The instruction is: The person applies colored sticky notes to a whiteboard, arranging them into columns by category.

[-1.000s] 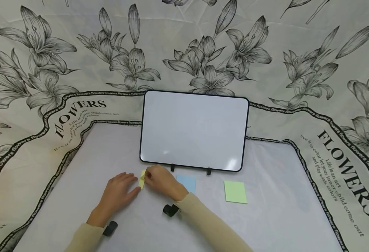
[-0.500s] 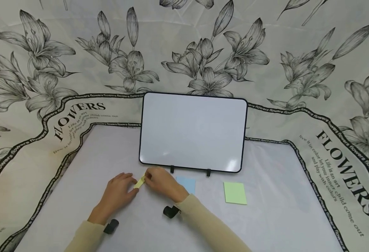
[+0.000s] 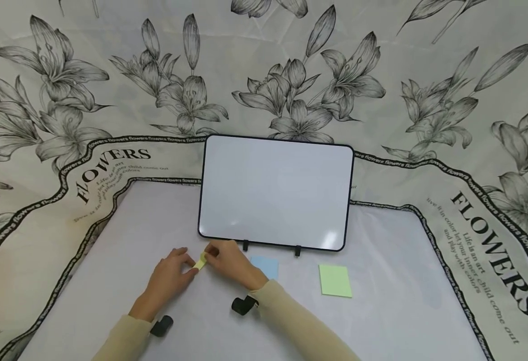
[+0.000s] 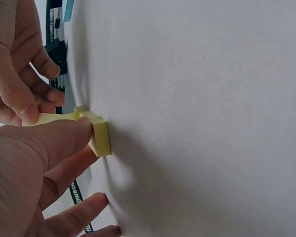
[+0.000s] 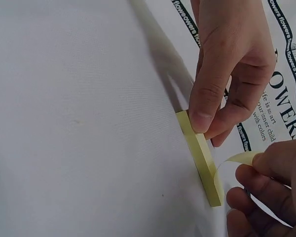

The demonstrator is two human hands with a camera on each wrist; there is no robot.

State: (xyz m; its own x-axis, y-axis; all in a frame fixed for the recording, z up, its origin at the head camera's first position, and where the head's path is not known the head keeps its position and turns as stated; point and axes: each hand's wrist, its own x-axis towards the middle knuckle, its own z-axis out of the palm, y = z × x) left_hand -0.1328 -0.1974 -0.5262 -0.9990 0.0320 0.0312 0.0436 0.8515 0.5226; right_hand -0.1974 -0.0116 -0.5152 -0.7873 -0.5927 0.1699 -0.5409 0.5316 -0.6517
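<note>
A pad of yellow sticky notes [image 3: 199, 262] is on the white table in front of the whiteboard, its long narrow side facing up. My left hand [image 3: 166, 277] pinches one end of it between thumb and fingers. At the other end, my right hand [image 3: 231, 261] pinches a yellow sheet [image 5: 242, 158] that curves away from the pad's face. In the left wrist view the lifted sheet stretches between the right fingertips and the pad [image 4: 102, 139], partly hidden behind the left thumb.
A whiteboard [image 3: 275, 193] with a black frame stands on small black feet at the back. Right of my hands lie a blue sticky-note pad [image 3: 266, 267], partly covered by the right wrist, and a green one [image 3: 335, 281]. Flower-printed cloth [image 3: 390, 125] hangs behind.
The yellow pad has turned from nearly straight up and down in the head view to a slant, its near end swinging left. My left fingers have closed in on that end.
</note>
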